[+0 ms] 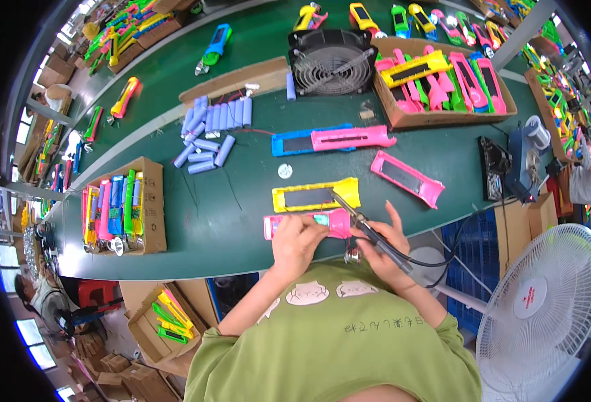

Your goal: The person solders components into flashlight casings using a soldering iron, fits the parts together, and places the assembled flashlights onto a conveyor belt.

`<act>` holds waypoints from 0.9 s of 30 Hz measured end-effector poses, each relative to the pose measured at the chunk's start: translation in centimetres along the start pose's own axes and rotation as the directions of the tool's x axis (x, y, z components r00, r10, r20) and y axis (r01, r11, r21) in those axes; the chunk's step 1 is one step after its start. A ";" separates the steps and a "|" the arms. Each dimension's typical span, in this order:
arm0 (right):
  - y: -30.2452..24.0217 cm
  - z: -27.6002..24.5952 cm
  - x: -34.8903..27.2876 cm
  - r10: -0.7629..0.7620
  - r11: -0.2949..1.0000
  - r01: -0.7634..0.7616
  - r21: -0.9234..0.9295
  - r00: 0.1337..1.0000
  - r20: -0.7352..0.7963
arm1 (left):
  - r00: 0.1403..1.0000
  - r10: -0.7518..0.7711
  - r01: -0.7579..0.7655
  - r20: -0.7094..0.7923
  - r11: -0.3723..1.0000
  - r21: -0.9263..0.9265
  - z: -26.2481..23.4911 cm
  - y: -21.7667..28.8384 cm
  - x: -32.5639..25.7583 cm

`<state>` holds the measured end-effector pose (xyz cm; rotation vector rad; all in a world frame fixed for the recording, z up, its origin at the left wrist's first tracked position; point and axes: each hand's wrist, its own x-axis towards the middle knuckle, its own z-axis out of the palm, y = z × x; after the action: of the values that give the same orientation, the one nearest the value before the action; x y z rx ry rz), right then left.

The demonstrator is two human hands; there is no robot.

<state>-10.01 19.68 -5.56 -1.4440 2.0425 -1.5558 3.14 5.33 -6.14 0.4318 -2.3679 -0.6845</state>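
Observation:
My left hand (pixel 294 246) has its fingers closed on a pink plastic housing (pixel 340 223) at the table's near edge. A small green circuit board (pixel 321 219) shows in it, beside my fingertips. My right hand (pixel 384 246) grips a soldering iron (pixel 370 232), its tip pointing up and left over a yellow housing (pixel 317 194) just beyond. Below the pink housing, between my hands, is a small shiny round part (pixel 353 254). Farther off lie a pink housing (pixel 354 137) overlapping a blue one (pixel 292 142), and another pink housing (pixel 408 179) to the right.
Purple battery cells (pixel 229 115) lie at the left of the green table (pixel 228 234). A box of assembled housings (pixel 153 208) stands left. Behind are a black fan (pixel 332 63) and a box of housings (pixel 453 120). A solder spool (pixel 537 132) and white fan (pixel 543 301) are right.

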 end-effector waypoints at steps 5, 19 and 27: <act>-0.1 -1.6 -1.4 -0.101 0.987 0.100 -0.125 0.995 0.000 | 0.976 -0.201 0.208 0.081 0.973 -0.099 -1.3 -0.1 0.7; 1.5 2.4 -4.4 0.478 0.778 -0.256 0.575 0.834 -0.275 | 0.940 -0.252 0.266 0.228 0.963 -0.031 -1.9 0.3 1.5; 2.3 2.7 -4.3 0.498 0.771 -0.280 0.572 0.825 -0.267 | 0.935 -0.244 0.251 0.258 0.968 0.005 -2.0 0.3 2.2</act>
<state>-7.40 21.24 -10.28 -0.4708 1.7401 -2.0955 2.73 3.89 -3.60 0.6742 -2.5670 -0.9381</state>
